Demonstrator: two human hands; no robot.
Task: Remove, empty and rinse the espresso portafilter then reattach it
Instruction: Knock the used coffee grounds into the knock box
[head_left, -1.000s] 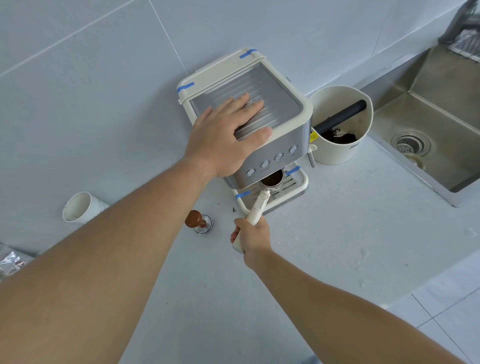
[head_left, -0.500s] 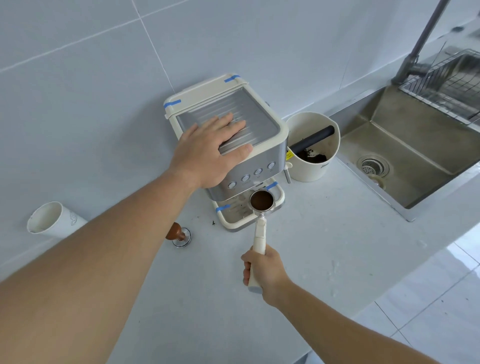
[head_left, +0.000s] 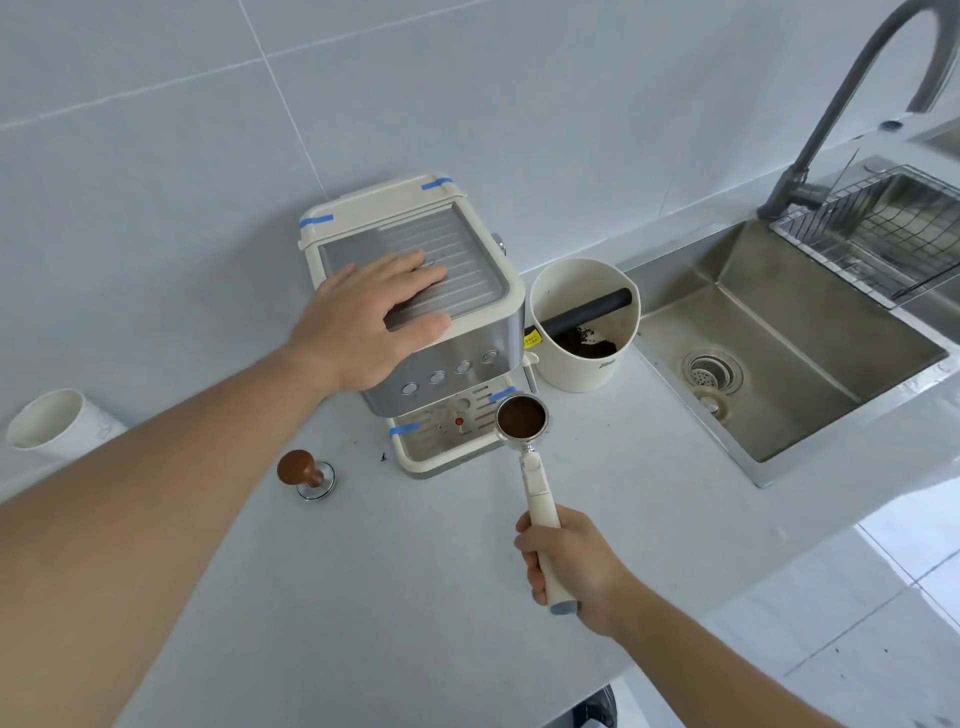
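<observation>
- Worktop (head_left: 415, 597): carries the espresso machine, knock box, tamper and a paper cup; the sink (head_left: 789, 332) adjoins it on the right.
- Espresso machine (head_left: 483, 291): left hand (head_left: 369, 317) lies flat on its top, fingers spread, bracing the body.
- Knock box (head_left: 576, 364): stands just beside the machine, spent grounds inside, bar across the rim.
- Portafilter (head_left: 522, 421): detached, held level above the drip tray's front corner, basket full of grounds. Right hand (head_left: 569, 564) has fingers wrapped around the handle.
- Step in hand: removal complete. Next move: carry the basket to the knock box, invert, strike the bar.
</observation>
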